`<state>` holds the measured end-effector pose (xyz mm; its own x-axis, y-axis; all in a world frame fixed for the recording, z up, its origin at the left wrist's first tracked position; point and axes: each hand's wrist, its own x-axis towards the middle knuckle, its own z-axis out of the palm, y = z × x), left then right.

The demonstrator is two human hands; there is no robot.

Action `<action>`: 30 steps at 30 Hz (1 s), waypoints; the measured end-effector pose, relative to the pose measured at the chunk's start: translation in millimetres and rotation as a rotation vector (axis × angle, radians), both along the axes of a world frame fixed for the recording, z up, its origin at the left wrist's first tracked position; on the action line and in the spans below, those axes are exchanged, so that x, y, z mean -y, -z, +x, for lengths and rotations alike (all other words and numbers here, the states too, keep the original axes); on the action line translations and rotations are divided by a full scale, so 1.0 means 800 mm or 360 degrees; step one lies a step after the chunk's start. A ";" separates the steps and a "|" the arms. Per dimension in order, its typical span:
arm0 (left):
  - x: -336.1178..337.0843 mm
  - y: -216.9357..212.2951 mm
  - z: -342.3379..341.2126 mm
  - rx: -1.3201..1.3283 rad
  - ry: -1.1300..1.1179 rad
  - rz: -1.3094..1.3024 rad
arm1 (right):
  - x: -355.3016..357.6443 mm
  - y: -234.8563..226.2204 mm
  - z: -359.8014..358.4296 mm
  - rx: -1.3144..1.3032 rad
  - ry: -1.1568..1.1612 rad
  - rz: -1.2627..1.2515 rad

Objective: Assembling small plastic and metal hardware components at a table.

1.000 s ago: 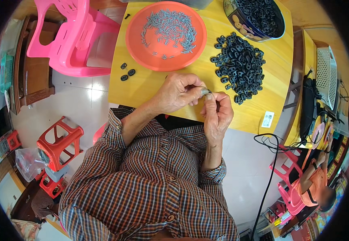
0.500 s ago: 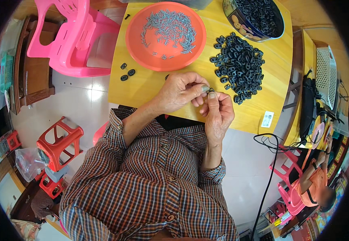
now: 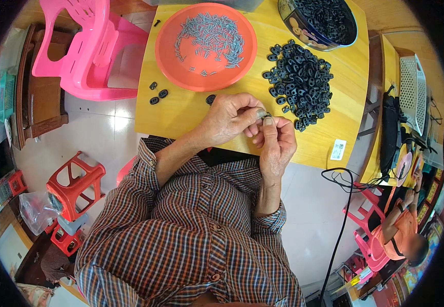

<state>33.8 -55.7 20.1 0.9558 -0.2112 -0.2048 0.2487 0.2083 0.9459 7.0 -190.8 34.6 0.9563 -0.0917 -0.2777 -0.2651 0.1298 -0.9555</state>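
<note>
Above the near edge of the yellow table, my left hand (image 3: pixel 228 121) and my right hand (image 3: pixel 275 144) meet, both with fingers pinched. Between the fingertips is a small black plastic piece (image 3: pixel 267 115), mostly covered by the thumbs. A single black oval piece (image 3: pixel 211 99) lies beside my left hand's knuckles. To the right of the hands spreads a pile of black two-hole plastic pieces (image 3: pixel 304 84). Beyond my left hand sits an orange-red basin (image 3: pixel 181 77) holding many small grey screw-like pieces (image 3: pixel 214 38).
A round tin (image 3: pixel 316 43) full of black pieces stands at the far right of the yellow table (image 3: pixel 173 115). Several loose black pieces (image 3: pixel 154 100) lie at its left. A pink chair (image 3: pixel 86 61) and red stool (image 3: pixel 76 179) stand leftward. A black cable (image 3: pixel 342 230) hangs at right, near another person (image 3: pixel 398 230).
The table and its contents have shifted slightly left in the view. Both hands keep their pinch together, and the black oval piece beside my left hand shows more fully.
</note>
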 end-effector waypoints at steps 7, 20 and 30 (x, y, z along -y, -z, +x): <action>0.011 0.002 0.019 0.0852 -0.0083 0.0946 | 0.020 -0.001 0.004 0.0018 0.0204 -0.0159; 0.047 0.011 0.043 0.1199 0.0109 0.1732 | 0.030 -0.005 0.006 0.0000 0.0337 -0.0244; 0.027 0.007 0.027 -0.0054 0.0130 -0.0022 | 0.031 -0.001 0.008 -0.0004 0.0458 0.0048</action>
